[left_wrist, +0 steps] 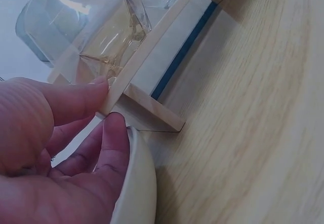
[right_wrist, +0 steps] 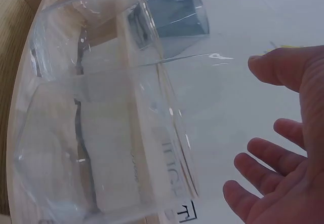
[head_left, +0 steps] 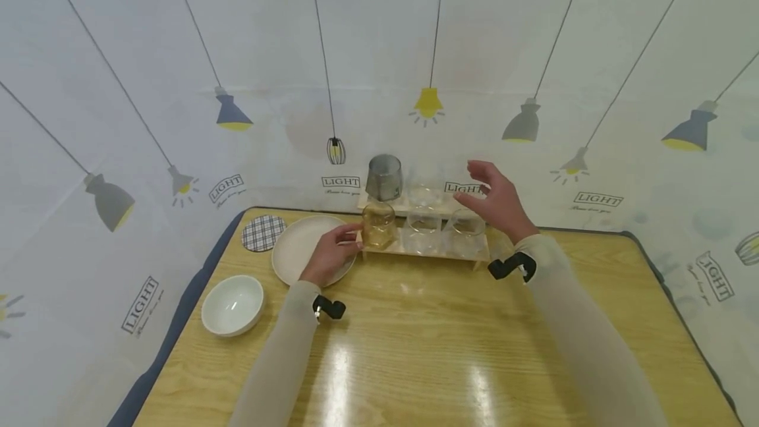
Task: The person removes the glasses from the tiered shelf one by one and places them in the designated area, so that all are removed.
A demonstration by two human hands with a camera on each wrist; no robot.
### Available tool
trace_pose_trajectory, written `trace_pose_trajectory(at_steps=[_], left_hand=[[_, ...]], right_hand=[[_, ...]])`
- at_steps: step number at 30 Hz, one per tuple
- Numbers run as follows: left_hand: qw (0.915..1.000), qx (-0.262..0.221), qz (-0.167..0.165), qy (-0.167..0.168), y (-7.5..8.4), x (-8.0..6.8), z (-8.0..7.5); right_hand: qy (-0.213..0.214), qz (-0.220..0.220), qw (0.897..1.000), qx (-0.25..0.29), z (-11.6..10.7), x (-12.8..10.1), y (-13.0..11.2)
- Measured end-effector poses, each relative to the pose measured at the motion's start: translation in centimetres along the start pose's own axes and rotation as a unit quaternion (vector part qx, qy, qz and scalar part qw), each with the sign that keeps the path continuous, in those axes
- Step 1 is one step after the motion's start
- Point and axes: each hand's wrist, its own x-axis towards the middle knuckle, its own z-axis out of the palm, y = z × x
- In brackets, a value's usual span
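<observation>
**Steadying the rack, reaching for a glass**

Our left hand (head_left: 329, 256) pinches the left end of the 2-tier pale wooden rack (head_left: 424, 250), likely to steady it, just beside the amber-tinted glass (head_left: 378, 225). Our right hand (head_left: 497, 199) hovers open, fingers spread, over the rack's right end, near a clear glass (head_left: 466, 227). Left of the rack sit a beige plate (head_left: 296, 246), a checked coaster (head_left: 263, 232) and a white bowl (head_left: 232, 305) on the yellow wooden table (head_left: 427, 348); lamp-print sheeting (head_left: 379, 51) hangs behind it.
</observation>
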Motion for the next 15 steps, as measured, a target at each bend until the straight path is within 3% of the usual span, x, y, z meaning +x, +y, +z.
trace_pose_trajectory(at_steps=[8,15], left_hand=[[0.9997,0.011,0.021,-0.003,-0.4,-0.1,0.0],[0.9998,0.013,0.017,0.000,-0.3,0.0,-0.1]], right_hand=[[-0.045,0.039,0.998,-0.017,1.5,2.4,0.2],[-0.069,0.063,0.996,-0.009,2.6,4.1,0.0]])
